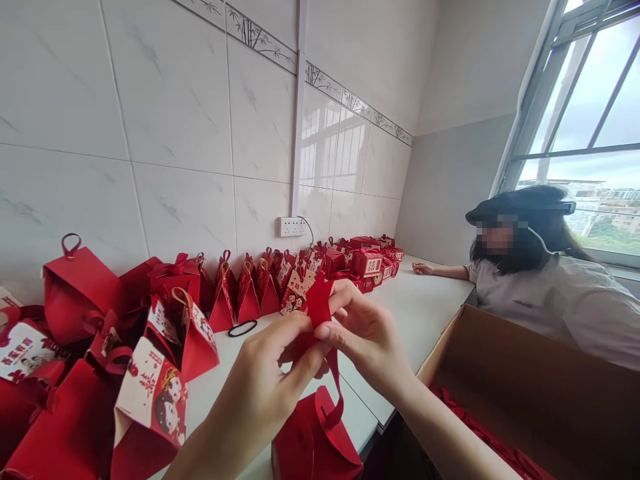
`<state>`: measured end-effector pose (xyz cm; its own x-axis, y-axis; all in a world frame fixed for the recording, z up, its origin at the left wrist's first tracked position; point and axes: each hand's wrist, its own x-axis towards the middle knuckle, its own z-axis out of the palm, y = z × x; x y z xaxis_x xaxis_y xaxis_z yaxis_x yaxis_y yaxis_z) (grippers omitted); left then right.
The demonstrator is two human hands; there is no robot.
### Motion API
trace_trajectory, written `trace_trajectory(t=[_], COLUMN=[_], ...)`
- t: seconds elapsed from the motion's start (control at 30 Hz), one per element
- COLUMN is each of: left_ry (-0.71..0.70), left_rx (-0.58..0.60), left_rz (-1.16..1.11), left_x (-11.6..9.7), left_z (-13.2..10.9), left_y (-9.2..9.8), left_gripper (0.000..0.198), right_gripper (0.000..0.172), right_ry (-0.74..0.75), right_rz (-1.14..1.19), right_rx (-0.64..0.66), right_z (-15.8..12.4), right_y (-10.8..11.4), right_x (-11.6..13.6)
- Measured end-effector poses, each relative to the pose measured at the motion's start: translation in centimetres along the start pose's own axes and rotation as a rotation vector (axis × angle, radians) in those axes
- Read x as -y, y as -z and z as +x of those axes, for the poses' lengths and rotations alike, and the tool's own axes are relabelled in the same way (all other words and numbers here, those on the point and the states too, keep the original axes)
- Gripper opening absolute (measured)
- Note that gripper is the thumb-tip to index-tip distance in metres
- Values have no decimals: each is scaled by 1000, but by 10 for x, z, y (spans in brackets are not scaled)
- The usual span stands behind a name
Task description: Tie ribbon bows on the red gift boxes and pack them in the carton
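My left hand (273, 363) and my right hand (367, 330) meet in the middle of the view, fingers pinched on a red ribbon (320, 303). A folded, wider part of the ribbon stands up between the fingertips. Its tail hangs below my right hand to a red gift box (313, 440) with curved closing flaps at the table's near edge. How the ribbon is looped inside my fingers is partly hidden. A black elastic band (243, 328) lies on the table just left of my hands.
Several red gift boxes (80, 293) crowd the left and the wall side of the white table (415, 307). An open cardboard box (540, 380) with red items inside stands at right. Behind it a person (540, 287) rests an arm on the table. A power strip (293, 227) is on the wall.
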<state>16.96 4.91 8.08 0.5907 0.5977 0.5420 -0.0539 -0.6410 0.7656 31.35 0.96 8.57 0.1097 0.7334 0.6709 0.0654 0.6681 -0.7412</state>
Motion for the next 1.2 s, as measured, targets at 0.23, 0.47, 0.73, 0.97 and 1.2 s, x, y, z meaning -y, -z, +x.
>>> trace_trajectory(t=[0.23, 0.47, 0.73, 0.97, 1.2], left_ry=[35, 185, 323, 319, 245], left_rx=[2, -60, -83, -75, -38], left_rz=[-71, -400, -573, -578, -567], left_x=[-4, 7, 20, 19, 17], left_z=[1, 10, 20, 19, 16], left_y=[2, 7, 10, 11, 11], left_gripper=[16, 20, 28, 25, 14], right_gripper=[15, 20, 24, 30, 22], right_ry=[-22, 32, 91, 266, 567], right_rz=[7, -66, -99, -267, -649], right_rx=[45, -49, -3, 129, 174], right_z=[-2, -5, -14, -20, -22], right_y=[1, 10, 13, 11, 6], right_x=[3, -1, -1, 2, -2])
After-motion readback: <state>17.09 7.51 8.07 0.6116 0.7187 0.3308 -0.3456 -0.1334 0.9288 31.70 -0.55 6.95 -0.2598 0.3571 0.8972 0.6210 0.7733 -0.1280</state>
